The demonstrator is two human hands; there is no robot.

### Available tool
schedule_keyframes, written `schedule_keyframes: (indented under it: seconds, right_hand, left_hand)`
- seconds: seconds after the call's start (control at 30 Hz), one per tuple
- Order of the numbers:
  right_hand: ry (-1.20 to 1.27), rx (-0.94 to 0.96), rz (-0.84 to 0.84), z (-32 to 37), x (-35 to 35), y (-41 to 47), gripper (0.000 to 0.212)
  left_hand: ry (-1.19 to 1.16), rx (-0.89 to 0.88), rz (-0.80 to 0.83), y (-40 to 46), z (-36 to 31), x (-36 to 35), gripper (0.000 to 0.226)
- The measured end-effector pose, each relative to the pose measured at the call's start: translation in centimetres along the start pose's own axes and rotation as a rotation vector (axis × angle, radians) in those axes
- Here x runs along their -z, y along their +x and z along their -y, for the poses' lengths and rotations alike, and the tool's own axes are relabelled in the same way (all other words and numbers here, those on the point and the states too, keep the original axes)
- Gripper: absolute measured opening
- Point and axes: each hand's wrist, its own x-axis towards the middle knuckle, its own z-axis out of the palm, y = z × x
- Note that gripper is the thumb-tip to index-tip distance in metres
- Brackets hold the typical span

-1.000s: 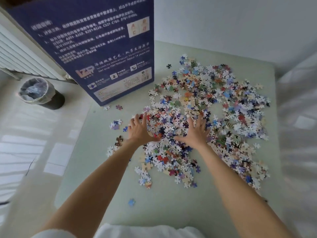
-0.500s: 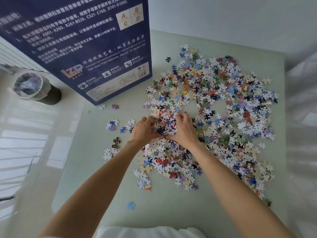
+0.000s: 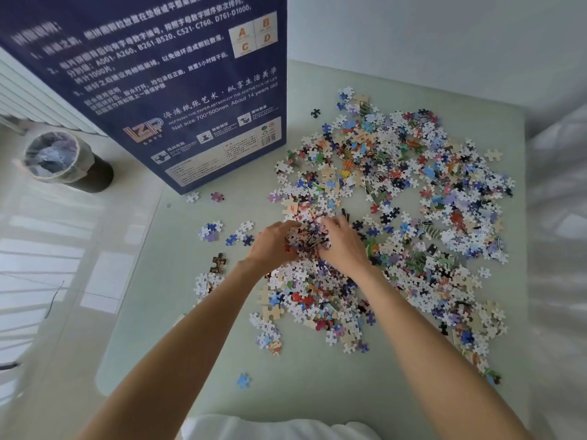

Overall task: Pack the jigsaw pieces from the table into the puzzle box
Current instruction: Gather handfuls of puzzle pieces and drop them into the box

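Together, left hand (image 3: pixel 273 246) and right hand (image 3: pixel 341 246), fingers curled, cupping jigsaw pieces (image 3: pixel 307 241) between.

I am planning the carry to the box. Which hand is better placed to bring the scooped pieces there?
Left, probably. The left hand lies on the side of the puzzle box, which stands up and left of the scooped pieces. The right hand would cross over. Both cup the heap, so both may go.

puzzle box (image 3: pixel 165 90): showing dark blue, white print, orange letters | jigsaw pieces (image 3: pixel 413 201): showing white backs mixed with blue, red, green, purple | table (image 3: pixel 190 344): looking pale green | bin (image 3: pixel 60 158): showing black under clear liner
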Motion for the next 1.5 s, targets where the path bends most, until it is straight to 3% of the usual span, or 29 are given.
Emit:
schedule_keyframes:
  seconds: [0.13,0.2,0.33,0.5,0.73,1.07,1.3,1.5]
  right_hand:
    - [0.037,0.034,0.131,-0.2,-0.2,-0.4,0.076]
    - [-0.002,0.043,0.101,-0.1,-0.7,-0.5,0.08]
    - [-0.043,0.034,-0.036,0.2,-1.2,-0.5,0.059]
    - [0.09,-0.002,-0.105,-0.2,-0.5,-0.8,0.04]
    - [0.126,0.004,-0.247,-0.7,-0.1,-1.5,0.034]
    - [0.124,0.042,-0.218,-0.2,0.5,-2.7,0.034]
    - [0.2,0.172,-0.293,1.9,4.1,-4.0,0.028]
    - [0.384,0.296,-0.379,6.0,10.5,-4.4,0.027]
  left_hand:
    - [0.052,0.005,0.094,-0.1,0.1,-0.5,0.08]
    - [0.048,0.036,0.057,0.0,-0.1,-1.1,0.081]
    - [0.015,0.027,-0.099,0.0,-0.3,-2.0,0.055]
    - [-0.048,-0.018,-0.179,-0.2,0.2,-1.6,0.037]
    - [-0.086,-0.026,-0.246,-1.2,1.3,-0.4,0.034]
    - [-0.119,0.028,-0.262,-3.0,0.8,1.2,0.034]
    - [-0.185,-0.139,-0.449,-6.2,-0.8,5.0,0.032]
    - [-0.204,-0.282,-0.6,-9.4,-4.2,12.9,0.032]
